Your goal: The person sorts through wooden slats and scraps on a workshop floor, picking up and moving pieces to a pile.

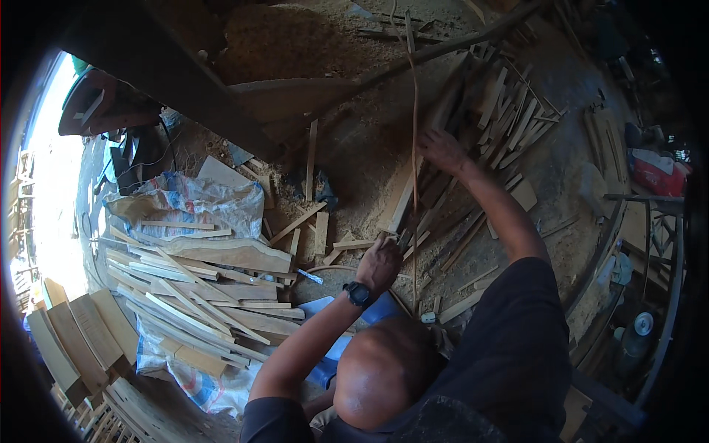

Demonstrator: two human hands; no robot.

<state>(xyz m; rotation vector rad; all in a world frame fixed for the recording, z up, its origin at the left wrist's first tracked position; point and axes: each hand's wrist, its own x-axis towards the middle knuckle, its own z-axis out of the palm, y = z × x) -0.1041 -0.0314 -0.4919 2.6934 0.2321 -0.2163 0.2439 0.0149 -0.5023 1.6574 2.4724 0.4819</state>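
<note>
A long narrow wooden strip (403, 201) lies slanted in front of me, running away and to the right. My left hand (380, 263), with a dark watch on its wrist, is closed at the near end of this strip. Farther off, my right hand (443, 151) bends its fingers over the strip's far part; its fingertips are partly hidden. A thin brown cord (415, 192) runs up and down the view, beside the right fingers. Just left of my left hand, a short wooden piece (354, 244) lies among other offcuts.
Many loose wooden strips (199, 292) are piled at left on woven plastic sacks (196, 193). Curved boards (80, 332) stack at the lower left. More offcuts (517, 122) lie beyond my right hand. A dark beam (170, 70) crosses the upper left; a metal frame (668, 303) stands at right.
</note>
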